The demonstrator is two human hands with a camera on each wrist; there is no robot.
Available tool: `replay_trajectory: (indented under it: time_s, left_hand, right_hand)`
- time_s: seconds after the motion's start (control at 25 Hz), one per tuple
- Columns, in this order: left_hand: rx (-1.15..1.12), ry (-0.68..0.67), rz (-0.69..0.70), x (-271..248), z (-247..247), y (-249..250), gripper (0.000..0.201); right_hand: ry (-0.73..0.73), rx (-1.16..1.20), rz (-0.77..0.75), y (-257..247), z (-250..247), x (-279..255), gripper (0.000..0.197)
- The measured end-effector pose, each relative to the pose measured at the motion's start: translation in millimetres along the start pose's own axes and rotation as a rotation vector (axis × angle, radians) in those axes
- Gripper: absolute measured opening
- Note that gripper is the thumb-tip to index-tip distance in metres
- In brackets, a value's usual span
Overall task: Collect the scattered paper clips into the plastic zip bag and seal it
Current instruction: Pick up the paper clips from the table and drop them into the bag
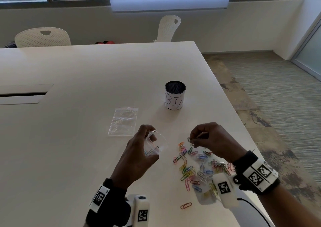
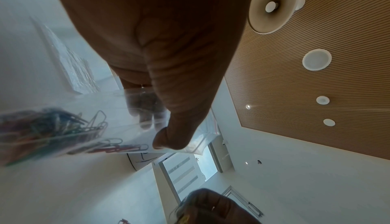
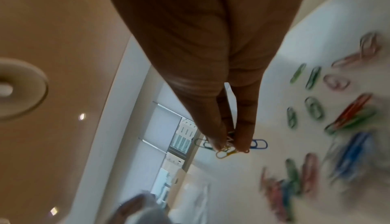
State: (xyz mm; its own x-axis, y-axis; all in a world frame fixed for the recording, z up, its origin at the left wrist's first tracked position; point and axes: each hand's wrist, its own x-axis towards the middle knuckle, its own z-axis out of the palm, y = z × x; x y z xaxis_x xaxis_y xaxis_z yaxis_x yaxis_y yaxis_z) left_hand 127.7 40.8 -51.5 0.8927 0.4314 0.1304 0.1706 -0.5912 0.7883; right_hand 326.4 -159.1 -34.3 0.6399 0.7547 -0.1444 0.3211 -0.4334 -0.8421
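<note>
left hand (image 1: 139, 150) raised above the table (image 1: 86, 73), thumb and fingers pinching the rim of a clear zip bag (image 1: 155, 146), likely to keep its mouth open toward the right. right hand (image 1: 211, 139) close by, fingertips gripping a few paper clips (image 1: 189, 140), apparently ready for dropping in. bag hanging, some colored clips already inside. below the right hand, many scattered paper clips (image 1: 196, 169) in mixed colors.
</note>
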Motion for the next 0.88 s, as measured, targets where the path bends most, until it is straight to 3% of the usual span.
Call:
replay_trajectory:
  time_s: [0.16, 0.32, 0.44, 0.6, 0.88]
  left_hand:
    - [-0.002, 0.000, -0.006, 0, 0, 1, 0.062]
    - [0.008, -0.002, 0.000, -1, 0, 3, 0.060]
    - [-0.014, 0.005, -0.013, -3, -1, 6, 0.058]
    - [-0.040, -0.003, -0.024, -4, -1, 7, 0.056]
    - [-0.033, -0.010, -0.020, -3, -1, 7, 0.057]
  right_hand:
    - [0.003, 0.334, -0.005, -37, 4, -9, 0.010]
    - [-0.039, 0.476, -0.067, -68, 27, -9, 0.012]
    - [-0.061, 0.378, -0.127, -80, 51, -7, 0.008]
    - [0.013, 0.104, -0.247, -82, 71, -2, 0.010]
    - [0.043, -0.020, -0.343, -84, 50, -1, 0.012]
